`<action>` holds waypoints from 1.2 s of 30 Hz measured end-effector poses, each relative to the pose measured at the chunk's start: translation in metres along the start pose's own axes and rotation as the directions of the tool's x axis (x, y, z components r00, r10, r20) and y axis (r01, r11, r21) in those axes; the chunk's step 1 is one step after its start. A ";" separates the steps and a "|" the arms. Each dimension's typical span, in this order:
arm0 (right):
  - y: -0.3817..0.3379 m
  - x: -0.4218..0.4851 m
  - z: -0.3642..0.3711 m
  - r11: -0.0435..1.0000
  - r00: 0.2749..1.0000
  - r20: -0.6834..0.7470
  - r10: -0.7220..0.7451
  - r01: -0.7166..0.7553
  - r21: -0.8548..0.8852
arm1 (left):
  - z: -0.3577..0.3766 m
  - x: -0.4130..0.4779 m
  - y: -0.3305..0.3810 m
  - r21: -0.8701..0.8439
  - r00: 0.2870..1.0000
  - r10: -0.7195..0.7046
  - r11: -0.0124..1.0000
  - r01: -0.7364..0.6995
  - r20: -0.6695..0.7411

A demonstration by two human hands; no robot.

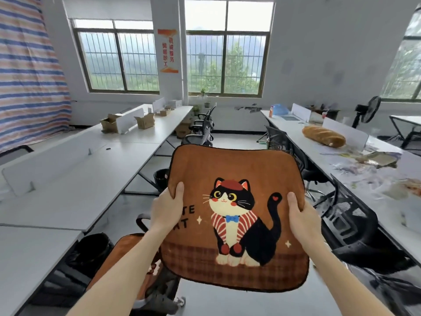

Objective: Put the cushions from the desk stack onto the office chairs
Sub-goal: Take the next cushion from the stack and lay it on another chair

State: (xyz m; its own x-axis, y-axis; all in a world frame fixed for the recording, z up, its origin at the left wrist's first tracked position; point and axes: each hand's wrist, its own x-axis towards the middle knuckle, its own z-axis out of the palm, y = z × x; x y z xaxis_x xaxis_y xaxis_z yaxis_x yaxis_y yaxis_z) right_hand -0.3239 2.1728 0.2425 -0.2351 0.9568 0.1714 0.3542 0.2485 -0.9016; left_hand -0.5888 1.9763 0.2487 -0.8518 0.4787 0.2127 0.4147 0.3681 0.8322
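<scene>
Left hand [167,208] and right hand [300,220] grip the cushion [234,179] by its side edges, thumbs on top, arms outstretched. It hangs over the open aisle between the left desk [68,179] and the right desk [387,215]. Plush, brown, round-cornered, cat-printed. A second cushion [127,249] lies on the chair [142,221] below.

The aisle floor [239,136] between the left desk [68,167] and the littered right desk [293,127] lies open down its middle, while black office chairs [350,220] crowd its right edge and a cushioned chair [139,221] stands at lower left.
</scene>
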 end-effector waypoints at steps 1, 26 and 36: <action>0.004 0.022 0.004 1.000 1.000 0.003 -0.005 0.005 0.007 | 0.014 0.016 0.007 0.017 1.000 0.010 1.000 -0.010 -0.001; 0.001 0.588 0.208 0.999 0.998 0.058 0.023 -0.021 -0.029 | 0.339 0.524 0.031 0.102 0.997 -0.070 0.992 0.068 0.013; 0.020 0.773 0.283 0.993 0.993 0.031 0.118 -0.117 -0.021 | 0.451 0.712 0.052 0.162 0.995 -0.078 0.985 0.066 0.069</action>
State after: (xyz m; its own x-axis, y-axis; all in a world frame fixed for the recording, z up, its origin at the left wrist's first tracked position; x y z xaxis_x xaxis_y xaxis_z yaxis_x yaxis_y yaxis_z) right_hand -0.7541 2.8746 0.2443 -0.2193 0.9743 0.0518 0.3980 0.1378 -0.9070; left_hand -1.0297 2.6959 0.2128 -0.8575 0.5022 0.1115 0.4041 0.5234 0.7502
